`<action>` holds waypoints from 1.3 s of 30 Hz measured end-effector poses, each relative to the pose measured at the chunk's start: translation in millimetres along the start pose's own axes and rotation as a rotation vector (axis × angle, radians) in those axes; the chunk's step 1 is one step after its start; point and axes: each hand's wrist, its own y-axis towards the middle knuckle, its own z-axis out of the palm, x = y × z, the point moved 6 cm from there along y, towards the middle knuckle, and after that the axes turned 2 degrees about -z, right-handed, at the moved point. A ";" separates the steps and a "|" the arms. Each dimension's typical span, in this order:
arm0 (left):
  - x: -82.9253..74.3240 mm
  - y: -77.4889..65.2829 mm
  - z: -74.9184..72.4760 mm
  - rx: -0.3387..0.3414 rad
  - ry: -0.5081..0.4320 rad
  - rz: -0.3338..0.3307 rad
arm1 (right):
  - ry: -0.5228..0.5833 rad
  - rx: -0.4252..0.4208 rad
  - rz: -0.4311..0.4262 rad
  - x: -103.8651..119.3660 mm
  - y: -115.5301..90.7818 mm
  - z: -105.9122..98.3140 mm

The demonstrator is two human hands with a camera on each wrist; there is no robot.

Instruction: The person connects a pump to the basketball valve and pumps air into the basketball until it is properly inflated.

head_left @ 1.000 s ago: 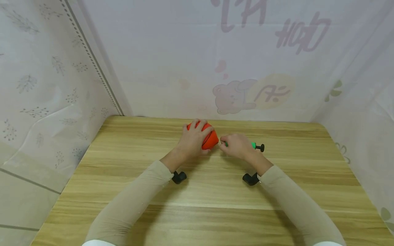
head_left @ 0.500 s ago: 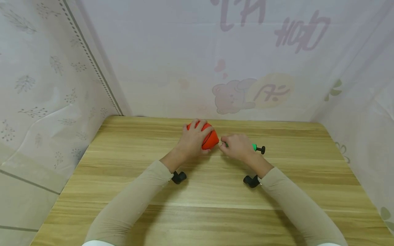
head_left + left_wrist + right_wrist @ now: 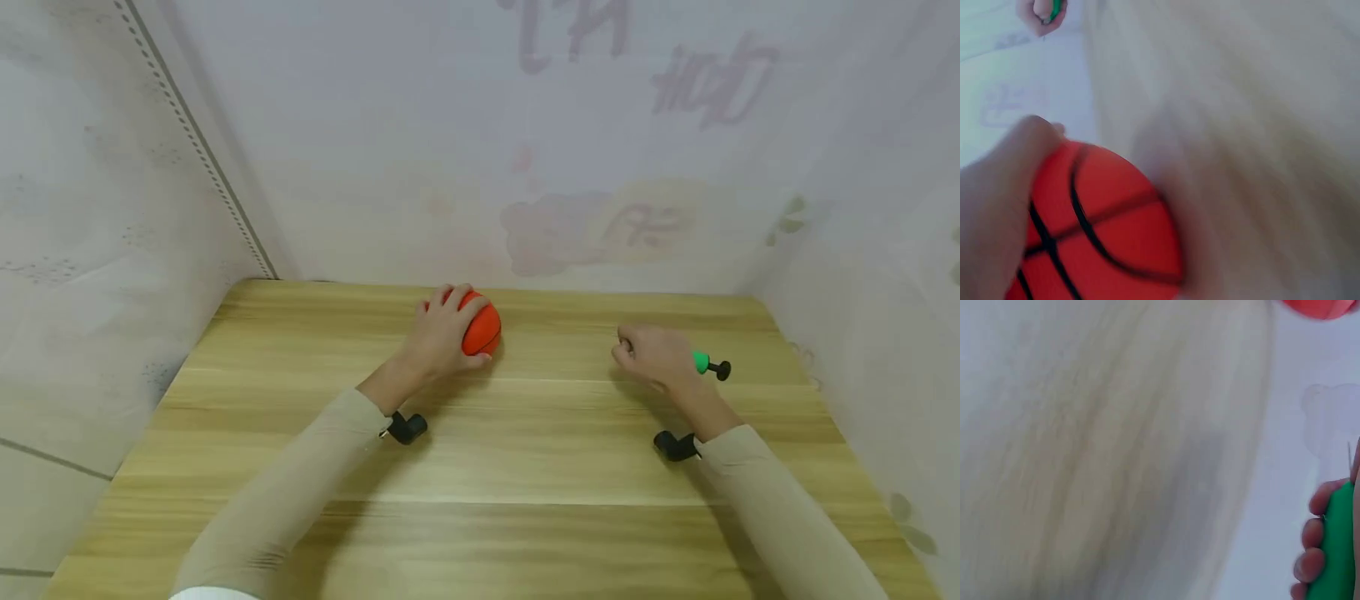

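A small red-orange basketball (image 3: 483,329) with black seams rests on the table toward the back. My left hand (image 3: 438,337) grips it from the left, fingers spread over the top and thumb on the near side. To the right, my right hand (image 3: 656,358) holds a green hand pump (image 3: 1335,547), fingers wrapped around its barrel. A thin needle (image 3: 1349,459) sticks out of the pump's front end, apart from the ball. The pump's black plunger handle (image 3: 722,370) shows beyond the heel of the right hand; most of the barrel is hidden by the hand in the head view.
The wood-grain table (image 3: 480,542) reaches back to a pale printed curtain (image 3: 375,167), with more curtain at both sides. Black camera mounts (image 3: 407,427) sit at both wrists, low over the table.
My right hand has pulled the pump away to the right, widening the gap between needle and ball. My left hand keeps its grip, and the ball appears turned. The head view has shifted slightly.
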 end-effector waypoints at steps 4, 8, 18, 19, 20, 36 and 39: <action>2.7 1.4 -3.1 0.017 0.073 0.038 | -0.019 0.029 -0.104 -3.3 -2.7 0.2; 1.5 1.5 -1.1 0.039 0.099 0.029 | -0.066 0.059 -0.234 5.5 -1.5 11.7; -2.6 -0.6 -0.5 0.040 0.111 0.020 | 0.007 0.155 -0.305 26.2 6.7 34.3; -2.9 -1.2 -0.9 0.036 0.113 0.020 | 0.011 0.166 -0.298 26.7 7.0 36.1; -3.4 -1.8 -1.6 0.030 0.110 0.021 | 0.014 0.174 -0.291 27.3 7.0 37.2; -2.1 -2.8 -7.6 -0.019 0.074 0.047 | 0.046 0.177 -0.251 22.7 7.6 33.0; -2.2 -1.8 -7.7 -0.010 0.068 0.050 | 0.047 0.183 -0.239 20.7 8.7 31.7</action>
